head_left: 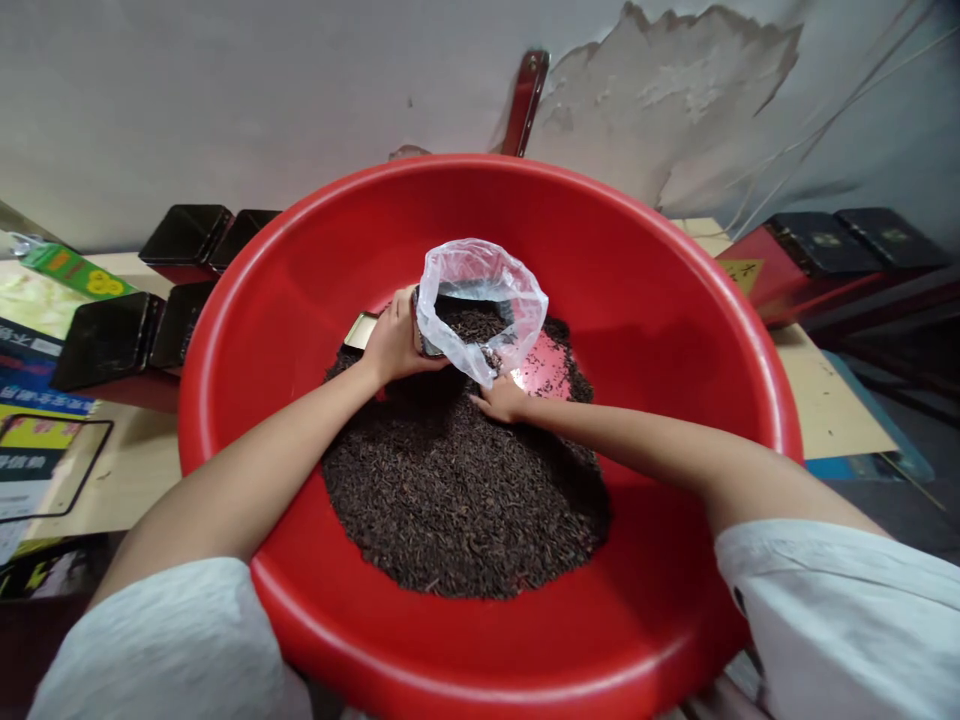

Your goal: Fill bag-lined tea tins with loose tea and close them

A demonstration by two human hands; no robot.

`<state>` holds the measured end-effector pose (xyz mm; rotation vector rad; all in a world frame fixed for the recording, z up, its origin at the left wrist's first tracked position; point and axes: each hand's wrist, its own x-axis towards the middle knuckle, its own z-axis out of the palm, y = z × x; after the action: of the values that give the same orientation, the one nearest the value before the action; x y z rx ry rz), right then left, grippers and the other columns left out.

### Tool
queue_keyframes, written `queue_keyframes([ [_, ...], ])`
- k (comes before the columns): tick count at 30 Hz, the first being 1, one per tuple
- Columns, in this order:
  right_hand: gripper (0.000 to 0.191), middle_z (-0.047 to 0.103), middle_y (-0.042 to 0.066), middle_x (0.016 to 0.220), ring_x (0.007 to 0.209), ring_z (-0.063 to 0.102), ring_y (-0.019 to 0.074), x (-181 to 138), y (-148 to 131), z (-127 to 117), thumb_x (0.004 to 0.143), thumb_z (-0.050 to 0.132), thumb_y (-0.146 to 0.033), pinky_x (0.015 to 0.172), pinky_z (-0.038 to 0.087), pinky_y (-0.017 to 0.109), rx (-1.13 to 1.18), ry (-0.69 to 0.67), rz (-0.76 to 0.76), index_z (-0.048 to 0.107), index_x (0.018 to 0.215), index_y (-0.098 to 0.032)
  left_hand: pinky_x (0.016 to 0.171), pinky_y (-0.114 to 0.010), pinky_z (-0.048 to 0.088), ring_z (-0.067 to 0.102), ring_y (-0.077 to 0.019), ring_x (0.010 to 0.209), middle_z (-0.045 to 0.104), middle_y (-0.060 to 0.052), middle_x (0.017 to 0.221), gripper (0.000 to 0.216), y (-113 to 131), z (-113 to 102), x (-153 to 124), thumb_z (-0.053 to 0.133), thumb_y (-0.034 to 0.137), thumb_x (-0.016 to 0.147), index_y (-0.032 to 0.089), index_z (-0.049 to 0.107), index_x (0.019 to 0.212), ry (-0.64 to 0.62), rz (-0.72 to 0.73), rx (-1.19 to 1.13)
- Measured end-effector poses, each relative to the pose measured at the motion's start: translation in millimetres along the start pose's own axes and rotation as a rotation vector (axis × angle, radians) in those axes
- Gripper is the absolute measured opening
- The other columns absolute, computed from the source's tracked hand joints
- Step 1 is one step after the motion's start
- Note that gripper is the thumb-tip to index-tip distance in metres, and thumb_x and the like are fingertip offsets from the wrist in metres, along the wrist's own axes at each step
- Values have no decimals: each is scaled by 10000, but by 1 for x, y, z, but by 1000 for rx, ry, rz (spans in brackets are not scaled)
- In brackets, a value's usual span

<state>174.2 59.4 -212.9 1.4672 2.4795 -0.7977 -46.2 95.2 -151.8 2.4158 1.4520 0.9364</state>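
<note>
A big red plastic basin [660, 300] fills the middle of the view and holds a heap of dark loose tea leaves [457, 500]. My left hand [394, 345] grips the side of a dark tin lined with a clear plastic bag [480, 290], tilted toward me and partly filled with leaves. My right hand [501, 400] lies on the leaf heap just below the bag's mouth, fingers curled into the leaves. A flat tin lid [360, 328] lies in the basin behind my left hand.
Several black tins [109, 340] stand on the table at the left, with printed leaflets [37, 420] beside them. More black tins sit on a red box [825, 250] at the right. A peeling wall rises behind the basin.
</note>
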Motion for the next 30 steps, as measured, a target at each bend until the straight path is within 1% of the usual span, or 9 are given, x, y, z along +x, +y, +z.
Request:
queue_keyframes([
  [6, 654, 180, 245, 1535, 1462, 85, 286, -23, -34, 16, 900, 395, -315, 1191, 60, 438, 130, -174, -145, 278, 1415, 70, 1021, -526, 427, 493, -391, 1190, 492, -182, 1251, 1056, 0, -2, 0, 834, 526, 452, 161, 306, 1290, 13, 6, -51],
  [9, 706, 336, 202, 1493, 1403, 308, 233, -28, -52, 15, 851, 531, -389, 1167, 221, 330, 271, -217, -241, 327, 1414, -15, 1016, -543, 427, 499, -393, 1174, 493, -189, 1242, 1055, 2, -3, 1, 821, 552, 456, 150, 317, 1291, -1, 0, -61],
  [13, 839, 602, 127, 1250, 1162, 561, 249, -32, -62, 7, 581, 769, -483, 1043, 406, 333, 625, -355, -293, 499, 1265, -80, 1028, -529, 422, 503, -393, 1173, 499, -186, 1239, 1036, 2, -4, 3, 828, 514, 450, 157, 325, 1282, 6, -3, -60],
  [16, 680, 680, 77, 1045, 989, 620, 238, -38, -64, -3, 492, 789, -503, 926, 478, 330, 734, -564, -239, 627, 1013, -98, 1020, -522, 432, 508, -392, 1165, 509, -180, 1226, 1016, 1, -4, 2, 826, 503, 454, 158, 330, 1271, 9, 4, -50],
  [19, 448, 681, 34, 910, 849, 616, 187, -48, -68, -15, 515, 781, -360, 828, 492, 295, 674, -564, -164, 636, 865, -121, 1001, -519, 448, 521, -384, 1148, 518, -174, 1218, 986, 0, -5, 1, 815, 502, 480, 167, 331, 1270, 1, 14, -43],
  [21, 334, 655, 13, 810, 737, 587, 148, -58, -74, -27, 541, 743, -270, 742, 489, 276, 684, -476, -71, 610, 811, -126, 1005, -509, 448, 521, -379, 1151, 518, -171, 1222, 987, 0, -5, 1, 814, 511, 483, 170, 331, 1274, 1, 16, -43],
  [25, 254, 610, -12, 727, 632, 541, 96, -84, -89, -67, 569, 661, -170, 644, 473, 234, 954, -295, 77, 585, 809, -134, 1008, -495, 445, 519, -378, 1149, 523, -183, 1209, 996, 2, -5, 2, 806, 539, 475, 141, 351, 1267, 14, 7, -51],
  [27, 270, 619, -2, 733, 640, 565, 100, -97, -97, -96, 559, 675, -170, 643, 488, 231, 1046, -280, 81, 588, 812, -133, 1000, -511, 441, 523, -385, 1135, 530, -190, 1193, 982, 2, -5, 2, 796, 559, 471, 126, 380, 1248, 12, -1, -61],
  [30, 243, 605, -17, 675, 578, 567, 98, -114, -105, -142, 569, 686, -181, 598, 506, 236, 1115, -354, 71, 580, 786, -153, 1010, -551, 413, 503, -416, 1151, 525, -206, 1202, 996, 0, -3, 3, 799, 566, 437, 118, 410, 1237, 24, -23, -116],
])
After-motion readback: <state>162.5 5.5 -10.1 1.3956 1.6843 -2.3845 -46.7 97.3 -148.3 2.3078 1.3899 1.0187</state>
